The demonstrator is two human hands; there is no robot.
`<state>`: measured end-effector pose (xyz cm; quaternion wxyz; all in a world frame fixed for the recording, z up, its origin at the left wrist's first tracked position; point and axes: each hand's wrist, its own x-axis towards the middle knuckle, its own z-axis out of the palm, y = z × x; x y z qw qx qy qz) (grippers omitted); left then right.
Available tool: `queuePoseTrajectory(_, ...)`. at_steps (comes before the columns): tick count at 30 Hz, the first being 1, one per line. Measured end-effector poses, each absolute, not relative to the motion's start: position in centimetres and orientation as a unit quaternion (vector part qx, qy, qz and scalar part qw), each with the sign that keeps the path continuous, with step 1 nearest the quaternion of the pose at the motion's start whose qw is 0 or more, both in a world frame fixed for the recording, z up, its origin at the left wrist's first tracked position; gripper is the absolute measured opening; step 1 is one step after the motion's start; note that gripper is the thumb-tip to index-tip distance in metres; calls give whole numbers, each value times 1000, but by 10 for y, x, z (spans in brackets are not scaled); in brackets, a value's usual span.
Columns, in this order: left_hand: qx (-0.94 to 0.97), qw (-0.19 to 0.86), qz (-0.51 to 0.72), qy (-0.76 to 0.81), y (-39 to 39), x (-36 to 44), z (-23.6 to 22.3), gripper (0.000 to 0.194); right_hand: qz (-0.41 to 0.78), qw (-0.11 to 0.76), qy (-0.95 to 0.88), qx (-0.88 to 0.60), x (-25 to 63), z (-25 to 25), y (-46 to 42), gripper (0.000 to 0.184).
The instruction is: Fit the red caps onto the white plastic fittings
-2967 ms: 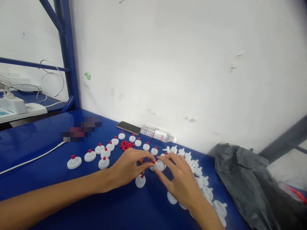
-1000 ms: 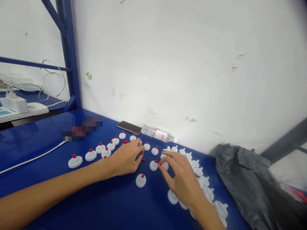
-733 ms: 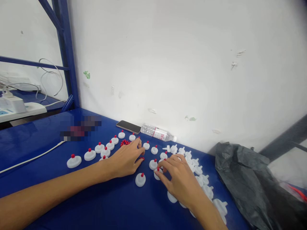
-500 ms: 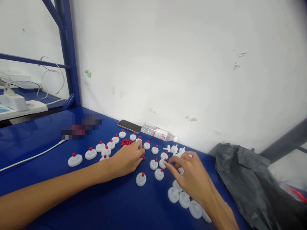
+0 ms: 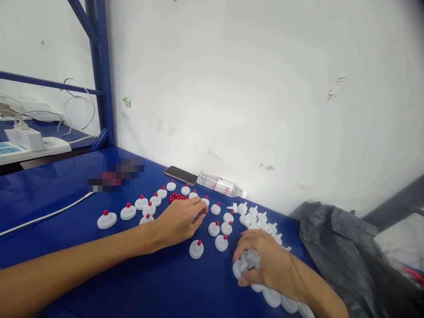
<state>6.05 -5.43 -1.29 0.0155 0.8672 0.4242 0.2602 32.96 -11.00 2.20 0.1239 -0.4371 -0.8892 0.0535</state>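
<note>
My left hand is closed in a pinch, with a tiny red cap just showing at its fingertips. It hovers beside a pile of small red caps. Around it stand several round white lids with red tips, such as one white lid in front. My right hand curves thumb and fingers around a plain white lid at the left end of a row of white lids. The palm side and part of that row are hidden by the hand.
White pointed nozzle pieces lie in a cluster behind my right hand. A phone and a plastic bottle rest along the wall. A black plastic bag is at the right, and a white cable crosses the left.
My right hand has moved down and toward me, from beside the red-tipped lids to the plain white lids. My left hand has shifted slightly right, still pinched. The view has turned slightly.
</note>
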Motion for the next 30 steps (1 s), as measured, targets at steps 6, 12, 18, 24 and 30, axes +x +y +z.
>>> queuePoseTrajectory(6, 867, 23, 332, 371, -53, 61, -19, 22, 53, 159, -858, -486, 326, 24, -103, 16)
queuePoseTrajectory(12, 850, 111, 386, 341, -66, 67, -12, 16, -78, 227, -852, -464, 309, 18, -99, 24)
queuePoseTrajectory(18, 838, 152, 421, 313, -77, 73, -11, 15, -116, 251, -859, -431, 297, 9, -102, 26)
queuePoseTrajectory(24, 839, 174, 439, 270, -78, 74, -15, 18, -145, 262, -868, -397, 293, 6, -103, 25)
queuePoseTrajectory(30, 838, 169, 439, 277, -75, 74, -15, 14, -187, 296, -861, -368, 294, 10, -104, 27)
